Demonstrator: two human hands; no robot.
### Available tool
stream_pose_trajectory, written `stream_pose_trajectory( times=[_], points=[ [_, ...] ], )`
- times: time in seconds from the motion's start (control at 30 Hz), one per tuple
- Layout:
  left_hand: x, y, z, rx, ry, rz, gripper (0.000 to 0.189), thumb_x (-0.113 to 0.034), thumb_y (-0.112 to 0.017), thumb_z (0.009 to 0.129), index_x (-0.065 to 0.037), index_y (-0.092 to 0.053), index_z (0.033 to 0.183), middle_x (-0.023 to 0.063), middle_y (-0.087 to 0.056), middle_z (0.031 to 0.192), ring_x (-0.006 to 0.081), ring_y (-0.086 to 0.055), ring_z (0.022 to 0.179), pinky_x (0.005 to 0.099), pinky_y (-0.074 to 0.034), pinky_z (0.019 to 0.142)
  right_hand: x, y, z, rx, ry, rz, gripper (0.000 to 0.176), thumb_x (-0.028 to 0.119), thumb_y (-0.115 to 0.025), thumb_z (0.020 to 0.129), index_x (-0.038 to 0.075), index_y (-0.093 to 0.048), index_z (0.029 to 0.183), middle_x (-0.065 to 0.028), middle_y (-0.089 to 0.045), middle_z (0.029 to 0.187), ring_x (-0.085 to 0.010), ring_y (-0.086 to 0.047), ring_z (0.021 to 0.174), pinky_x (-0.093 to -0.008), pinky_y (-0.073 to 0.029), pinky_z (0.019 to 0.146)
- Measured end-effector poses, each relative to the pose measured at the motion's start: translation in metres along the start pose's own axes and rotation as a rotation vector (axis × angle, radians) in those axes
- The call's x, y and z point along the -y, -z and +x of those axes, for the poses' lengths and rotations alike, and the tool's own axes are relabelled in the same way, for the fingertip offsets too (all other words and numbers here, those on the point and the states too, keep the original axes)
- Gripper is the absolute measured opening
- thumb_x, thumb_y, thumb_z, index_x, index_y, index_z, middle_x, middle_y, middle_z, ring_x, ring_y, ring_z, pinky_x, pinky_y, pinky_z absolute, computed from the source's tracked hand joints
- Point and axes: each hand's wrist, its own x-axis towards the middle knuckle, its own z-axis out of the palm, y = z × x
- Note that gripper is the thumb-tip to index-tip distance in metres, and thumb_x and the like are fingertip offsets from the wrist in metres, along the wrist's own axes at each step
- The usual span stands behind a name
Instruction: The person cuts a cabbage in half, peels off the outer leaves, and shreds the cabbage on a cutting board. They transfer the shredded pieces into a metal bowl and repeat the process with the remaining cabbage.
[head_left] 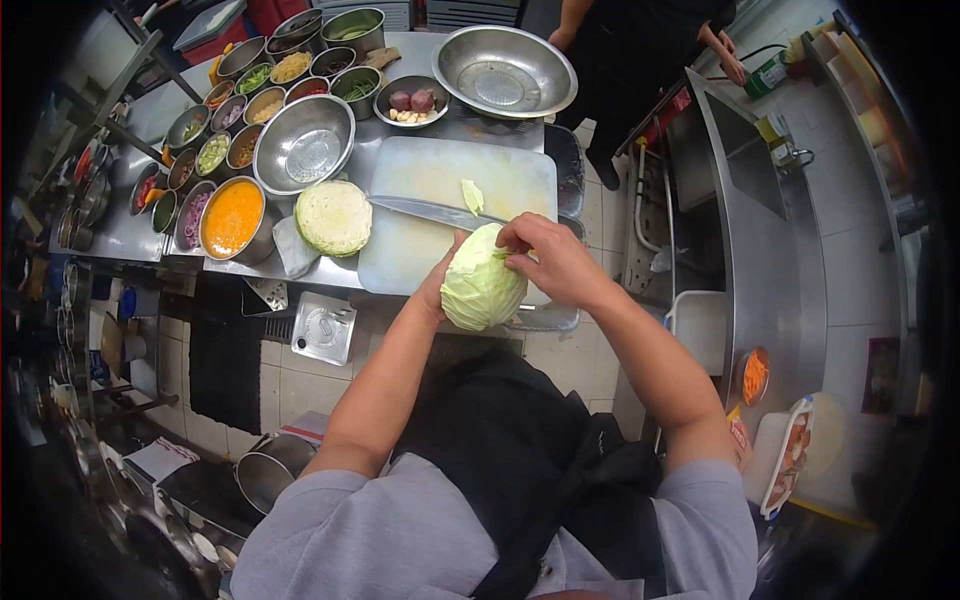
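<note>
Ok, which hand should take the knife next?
Right, probably. The right hand only pinches the top of the cabbage, close beside the knife on the board; the left hand cups the cabbage's side, supporting it.

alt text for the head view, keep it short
A person holds a cabbage half in the left hand at the near edge of a white cutting board, the right hand pinching its top leaf. A knife lies on the board; a second cabbage half sits cut side up beside steel bowls.
</note>
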Motion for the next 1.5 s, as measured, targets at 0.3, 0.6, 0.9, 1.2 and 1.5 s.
stream_pose_trajectory(
  times=[0.3, 0.6, 0.9, 1.2, 1.5],
  points=[
    [0.006, 0.014, -0.005, -0.029, 0.034, 0.005, 0.085, -0.073, -0.030, 0.101, -0.009, -0.037, 0.157, 0.0132, -0.050, 0.153, 0.0327, -0.054, 0.136, 0.0506, -0.046, 0.112, 0.006, -0.004, 0.005, 0.088, 0.057, -0.088, 0.010, 0.004, -0.065, 0.089, 0.002, -0.057, 0.095, -0.0149, -0.061, 0.095, -0.0368, -0.060, 0.096, -0.0457, -0.047, 0.085],
    [0.012, 0.013, 0.003, 0.083, -0.022, -0.194, 0.092, -0.083, -0.033, 0.093, -0.015, -0.041, 0.155, 0.0155, -0.052, 0.149, 0.0419, -0.057, 0.129, 0.0718, -0.052, 0.092, 0.003, 0.000, -0.022, -0.029, -0.078, 0.112, 0.008, -0.001, -0.059, 0.095, 0.001, -0.054, 0.101, -0.0166, -0.067, 0.091, -0.0339, -0.067, 0.087, -0.0391, -0.052, 0.077],
    [-0.004, 0.027, -0.012, 0.065, -0.106, -0.345, 0.098, -0.085, -0.042, 0.088, -0.019, -0.033, 0.160, 0.0187, -0.038, 0.160, 0.0524, -0.042, 0.140, 0.0823, -0.045, 0.092, -0.048, 0.017, -0.052, -0.256, -0.142, 0.330, 0.009, -0.002, -0.056, 0.097, 0.001, -0.055, 0.105, -0.0098, -0.063, 0.088, -0.0183, -0.064, 0.081, -0.0325, -0.052, 0.076],
    [-0.008, 0.024, -0.021, 0.033, -0.092, -0.369, 0.101, -0.085, -0.048, 0.086, -0.020, -0.031, 0.160, 0.0187, -0.034, 0.163, 0.0584, -0.038, 0.141, 0.0841, -0.041, 0.093, -0.148, 0.028, -0.059, -0.399, -0.339, -0.224, 0.013, 0.002, -0.056, 0.093, 0.004, -0.060, 0.105, -0.0201, -0.065, 0.099, -0.0410, -0.065, 0.096, -0.0444, -0.051, 0.086],
    [-0.011, 0.020, -0.029, -0.129, -0.174, -0.176, 0.084, -0.071, -0.040, 0.100, -0.006, -0.041, 0.155, 0.0183, -0.050, 0.152, 0.0372, -0.053, 0.136, 0.0553, -0.046, 0.112, -0.148, 0.014, -0.020, -0.298, -0.261, -0.353, 0.031, 0.009, -0.066, 0.092, 0.008, -0.067, 0.123, -0.0162, -0.066, 0.112, -0.0388, -0.065, 0.107, -0.0440, -0.051, 0.096]
  ],
)
